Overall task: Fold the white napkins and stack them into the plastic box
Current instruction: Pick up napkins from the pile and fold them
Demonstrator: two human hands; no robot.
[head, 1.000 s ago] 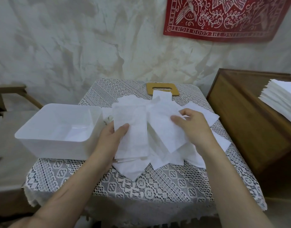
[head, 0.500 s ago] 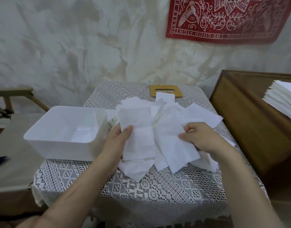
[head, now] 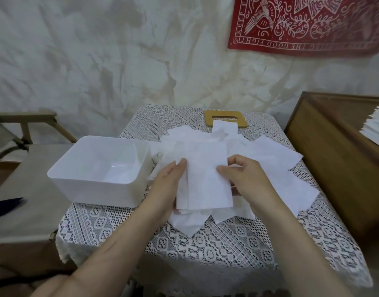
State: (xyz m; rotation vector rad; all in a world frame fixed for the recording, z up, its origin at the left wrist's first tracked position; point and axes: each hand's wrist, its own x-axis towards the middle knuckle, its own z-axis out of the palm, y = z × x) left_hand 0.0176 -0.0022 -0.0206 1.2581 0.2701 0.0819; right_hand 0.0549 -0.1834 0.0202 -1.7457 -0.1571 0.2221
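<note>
A folded white napkin (head: 203, 174) lies on top of a small stack of folded ones at the middle of the table. My left hand (head: 167, 185) holds the stack's left edge, thumb on top. My right hand (head: 246, 179) holds the right edge, thumb pressing the top napkin. Under and behind them spreads a loose pile of unfolded white napkins (head: 276, 166). The white plastic box (head: 98, 170) stands just left of my left hand, and its inside looks bare.
The small table carries a lace cloth (head: 205, 243). A wooden holder (head: 226, 117) lies at its far edge. A wooden cabinet (head: 338, 159) at the right bears another napkin stack (head: 377, 129). A folding chair (head: 23, 159) stands at the left.
My right hand has laid a folded napkin over onto the stack held by my left hand and now holds its right edge. The camera view has shifted a little.
</note>
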